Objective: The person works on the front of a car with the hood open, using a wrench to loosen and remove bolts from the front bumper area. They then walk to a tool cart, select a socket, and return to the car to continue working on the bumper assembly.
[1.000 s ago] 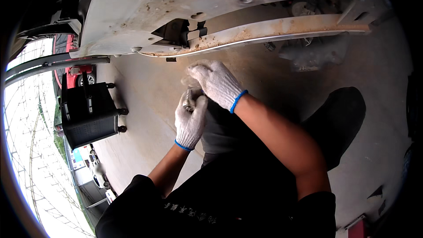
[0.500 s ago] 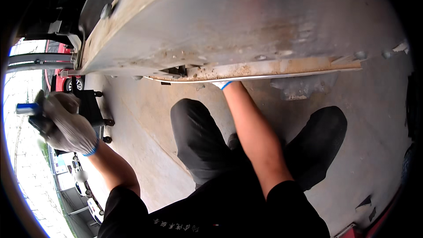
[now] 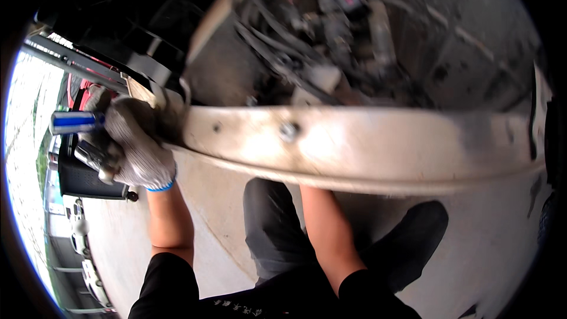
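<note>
My left hand (image 3: 142,147), in a whitish knit glove with a blue cuff, is closed beside the left end of a pale, dirty curved car body panel (image 3: 366,142). A blue-handled screwdriver (image 3: 77,122) sticks out leftward from its grip. Below that, a black and silver tool (image 3: 97,159) also shows at the same hand; its exact kind is unclear. My right forearm (image 3: 328,218) reaches up underneath the panel's lower edge, which hides my right hand. A bolt head (image 3: 289,131) sits in the panel's face.
Behind the panel lies a dark cavity with cables and hoses (image 3: 283,53). My bent knees (image 3: 269,201) are below it, over the concrete floor (image 3: 218,218). A black wheeled cart (image 3: 88,177) stands at the left, with white cars (image 3: 88,277) farther off.
My view has shifted up over the panel, so the cables behind it now show. My left hand with the screwdriver has come rightward to the panel's left end. My right hand has gone out of sight.
</note>
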Demonstrator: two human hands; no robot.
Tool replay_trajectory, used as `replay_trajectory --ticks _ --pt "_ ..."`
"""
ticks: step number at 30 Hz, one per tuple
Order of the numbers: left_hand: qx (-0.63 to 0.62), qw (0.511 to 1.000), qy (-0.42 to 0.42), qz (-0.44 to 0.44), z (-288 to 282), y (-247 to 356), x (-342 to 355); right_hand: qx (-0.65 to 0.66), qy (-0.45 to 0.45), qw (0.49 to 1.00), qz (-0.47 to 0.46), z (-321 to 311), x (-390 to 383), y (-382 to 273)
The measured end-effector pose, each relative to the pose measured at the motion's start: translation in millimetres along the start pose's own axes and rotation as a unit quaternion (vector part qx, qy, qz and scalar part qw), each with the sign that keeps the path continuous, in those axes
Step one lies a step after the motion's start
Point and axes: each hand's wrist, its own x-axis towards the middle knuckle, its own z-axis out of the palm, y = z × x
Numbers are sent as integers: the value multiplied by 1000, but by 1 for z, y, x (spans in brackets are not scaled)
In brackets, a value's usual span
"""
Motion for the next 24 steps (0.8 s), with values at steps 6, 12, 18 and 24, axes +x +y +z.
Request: replay_trajectory --ticks 6,12,18,24 --pt "192 972 -131 -20 -23 15 -28 -18 -11 995 101 -61 -91 56" --pt "104 976 -188 -41 26 43 -11 -15 58 980 188 -125 -151 59" --pt "126 970 -199 -57 8 46 -17 -18 54 972 230 -126 -163 59" --pt "99 983 -150 -20 8 46 -22 -13 50 972 231 -122 -158 55"
